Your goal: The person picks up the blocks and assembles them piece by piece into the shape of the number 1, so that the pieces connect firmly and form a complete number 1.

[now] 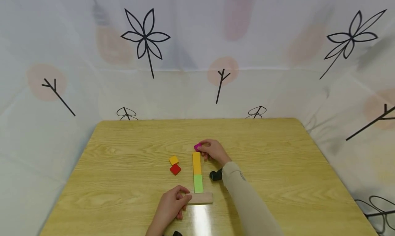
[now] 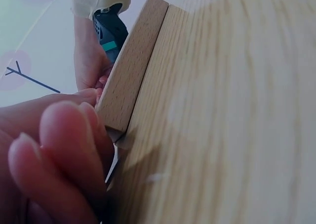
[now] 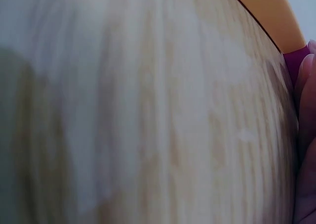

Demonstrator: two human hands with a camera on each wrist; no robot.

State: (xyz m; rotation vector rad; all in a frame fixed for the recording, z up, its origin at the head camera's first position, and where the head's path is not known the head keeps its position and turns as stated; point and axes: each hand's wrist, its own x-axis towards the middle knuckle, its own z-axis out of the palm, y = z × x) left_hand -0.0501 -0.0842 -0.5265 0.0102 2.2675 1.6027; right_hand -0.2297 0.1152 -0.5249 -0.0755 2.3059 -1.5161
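A small purple block is pinched between the thumb and fingers of the right hand at the far end of a long orange rectangular block; its own long axis, partly covered by fingers, cannot be told. The orange block is pointed away from the person, lined up end to end with a light-green rectangular block. Crosswise at the near end, a pale wooden bar is laid left to right, its left end gripped by the left hand. To the left, an orange square block and a red square block are set close together on the wood-grain table.
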